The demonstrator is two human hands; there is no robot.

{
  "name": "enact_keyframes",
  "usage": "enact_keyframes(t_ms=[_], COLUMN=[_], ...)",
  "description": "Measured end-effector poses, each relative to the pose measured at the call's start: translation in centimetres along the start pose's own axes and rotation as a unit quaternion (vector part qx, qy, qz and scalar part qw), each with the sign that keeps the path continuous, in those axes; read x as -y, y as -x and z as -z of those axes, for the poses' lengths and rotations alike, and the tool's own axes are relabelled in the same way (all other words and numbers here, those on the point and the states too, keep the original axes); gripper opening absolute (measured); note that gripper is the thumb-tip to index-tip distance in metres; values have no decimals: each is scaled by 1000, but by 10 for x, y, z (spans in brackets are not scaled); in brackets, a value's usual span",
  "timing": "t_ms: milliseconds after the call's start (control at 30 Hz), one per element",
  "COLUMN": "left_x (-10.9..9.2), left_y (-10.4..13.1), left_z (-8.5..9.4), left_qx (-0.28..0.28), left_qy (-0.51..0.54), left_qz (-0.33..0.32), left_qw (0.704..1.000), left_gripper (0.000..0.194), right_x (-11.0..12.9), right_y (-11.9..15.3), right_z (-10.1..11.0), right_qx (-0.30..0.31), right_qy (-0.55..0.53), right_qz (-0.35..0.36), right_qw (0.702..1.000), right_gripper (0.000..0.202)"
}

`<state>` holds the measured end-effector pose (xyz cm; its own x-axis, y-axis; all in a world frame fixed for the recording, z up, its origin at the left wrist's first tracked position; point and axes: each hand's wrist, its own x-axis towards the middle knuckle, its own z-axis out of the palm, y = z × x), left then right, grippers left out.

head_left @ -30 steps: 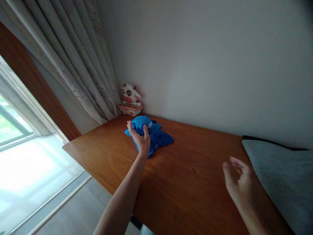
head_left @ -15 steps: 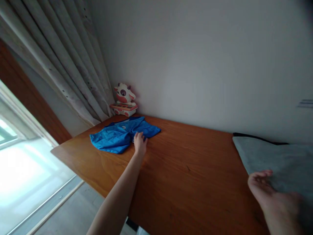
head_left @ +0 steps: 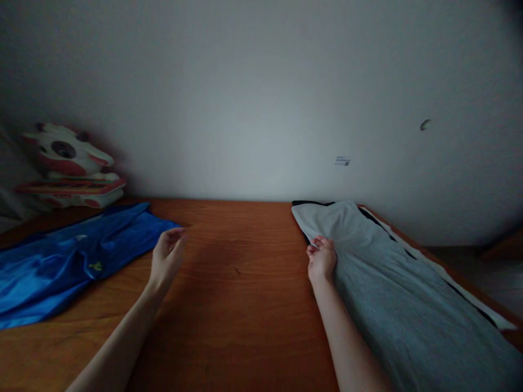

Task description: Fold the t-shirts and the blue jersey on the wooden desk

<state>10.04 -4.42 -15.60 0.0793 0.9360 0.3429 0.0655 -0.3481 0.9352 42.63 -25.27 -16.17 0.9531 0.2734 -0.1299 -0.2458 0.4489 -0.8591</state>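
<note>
A shiny blue garment [head_left: 96,239] lies rumpled on the left of the wooden table, with a small white mark and a yellow-green one on it. My left hand [head_left: 166,256] is just beside its right end, fingers loosely curved and apart, holding nothing. On the right, a long grey garment [head_left: 392,288] is spread out flat, with black edging showing along its far end and side. The fingers of my right hand [head_left: 322,260] are closed on the left edge of this grey garment, and small creases run from the grip.
A toy cow with a keyboard [head_left: 71,166] stands at the back left against the wall [head_left: 245,98]. The brown wooden table [head_left: 229,305] runs along the wall. A small label [head_left: 342,161] and a hook-like object [head_left: 425,124] are on the wall.
The view has swung to the right. My left hand has come away from the blue garment. My right hand has gone from loosely open beside the grey garment to gripping its left edge.
</note>
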Motion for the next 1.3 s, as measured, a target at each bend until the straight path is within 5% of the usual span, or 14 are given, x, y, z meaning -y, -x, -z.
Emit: enact_keyframes(t_ms=[100,200,300,367,467,500,567,767,833,900,1000,1100,1233,1300], left_x=[-25,-41,-48,-51,-54,-55,-55,-50,-51,-52,-52,-52,-47,-40], left_y=[26,46,52,52,52,53,59,92,98,97,81,48,-1,-15], left_z=[-29,-44,-46,-43,-38,-38,-39,-57,-63,-66,-63,-48,-12,5], left_qx=[87,157,212,237,286,311,363,419,441,451,368,159,-139,-217], left_qy=[112,195,184,125,21,-12,-89,-332,-307,-243,-110,85,281,267], left_qz=[78,178,212,174,81,58,11,-182,-197,-184,-87,2,14,10], left_qw=[987,952,936,948,955,949,928,826,820,839,919,984,949,939], left_gripper=[48,54,55,54,53,54,56,33,21,19,24,37,38,33], right_x=[-2,-8,-16,-22,-28,-29,-30,-36,-38,-37,-26,-9,13,16], right_y=[14,41,75,97,117,120,121,114,114,115,113,105,84,70], right_z=[-12,-22,-28,-32,-43,-46,-51,-49,-47,-44,-36,-29,-29,-31], right_qx=[47,197,426,612,801,815,814,827,827,828,822,775,533,368], right_qy=[47,108,178,219,268,272,264,228,229,210,116,-12,-50,47], right_qz=[26,-2,-99,-215,-398,-432,-462,-461,-458,-443,-400,-346,-172,-25], right_qw=[997,974,881,729,357,274,233,227,232,271,389,529,827,928], right_gripper=[28,41,47,47,53,56,57,56,58,55,51,69,47,42])
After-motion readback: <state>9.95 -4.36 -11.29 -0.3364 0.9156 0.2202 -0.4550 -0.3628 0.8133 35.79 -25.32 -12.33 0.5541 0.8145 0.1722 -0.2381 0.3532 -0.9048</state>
